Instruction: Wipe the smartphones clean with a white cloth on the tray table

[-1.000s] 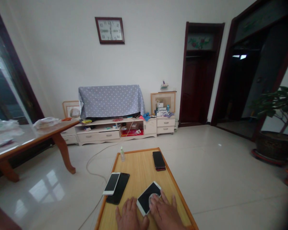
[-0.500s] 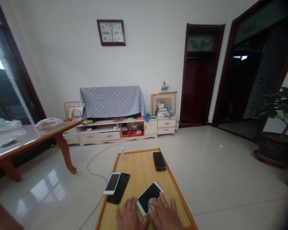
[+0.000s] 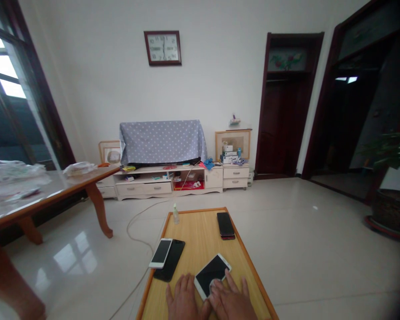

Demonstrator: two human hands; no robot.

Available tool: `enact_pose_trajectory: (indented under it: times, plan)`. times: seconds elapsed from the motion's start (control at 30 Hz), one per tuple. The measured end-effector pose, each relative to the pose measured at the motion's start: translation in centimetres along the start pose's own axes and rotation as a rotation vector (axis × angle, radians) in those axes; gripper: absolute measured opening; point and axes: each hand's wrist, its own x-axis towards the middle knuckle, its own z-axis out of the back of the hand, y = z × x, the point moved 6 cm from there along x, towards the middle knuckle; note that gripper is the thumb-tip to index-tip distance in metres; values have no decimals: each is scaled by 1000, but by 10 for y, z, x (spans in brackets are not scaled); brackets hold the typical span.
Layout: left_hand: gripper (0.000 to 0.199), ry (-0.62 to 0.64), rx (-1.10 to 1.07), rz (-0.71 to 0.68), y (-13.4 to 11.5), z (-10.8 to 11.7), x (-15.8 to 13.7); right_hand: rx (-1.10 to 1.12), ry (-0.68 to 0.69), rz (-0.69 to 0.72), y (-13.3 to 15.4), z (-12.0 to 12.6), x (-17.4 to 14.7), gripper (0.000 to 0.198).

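1. Left hand (image 3: 184, 298): flat on the wooden table (image 3: 198, 231), fingers extended, gripping nothing; thumb contact with phone unclear.
2. Right hand (image 3: 232, 300): fingers bunched on pale wad (image 3: 213, 283), pressed to screen.
3. White-framed phone (image 3: 209, 270) lay just ahead of both hands, tilted.
4. Dark phone (image 3: 225, 224): farther ahead of right hand.

The orange-rimmed wooden worktop (image 3: 196, 238) carries a white phone (image 3: 210, 272). Left of this phone lies a black slab (image 3: 172, 264), partly beneath a second handset (image 3: 161, 253); beyond the white phone stand, leftward, a small, green-topped bottle (image 3: 176, 216) and, lying rightward, a black phone (image 3: 225, 224).
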Motion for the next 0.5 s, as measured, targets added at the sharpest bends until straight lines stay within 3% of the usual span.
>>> enact_pose_trajectory:
  times: [0.17, 0.23, 0.4, 0.5]
  plan:
    - [76, -41, -24, -7, -4, 6, -4, -59, -81, -138, -31, 29, 3, 60]
    - [76, -38, -29, -9, -4, 8, -5, -48, -56, -134, -25, 28, 1, 61]
    - [77, 8, -36, -12, -1, 5, -4, 41, 126, 43, 16, 4, -8, 57]
    - [77, 1, -42, -19, -1, 5, -3, 36, 90, 6, 7, 6, -5, 59]
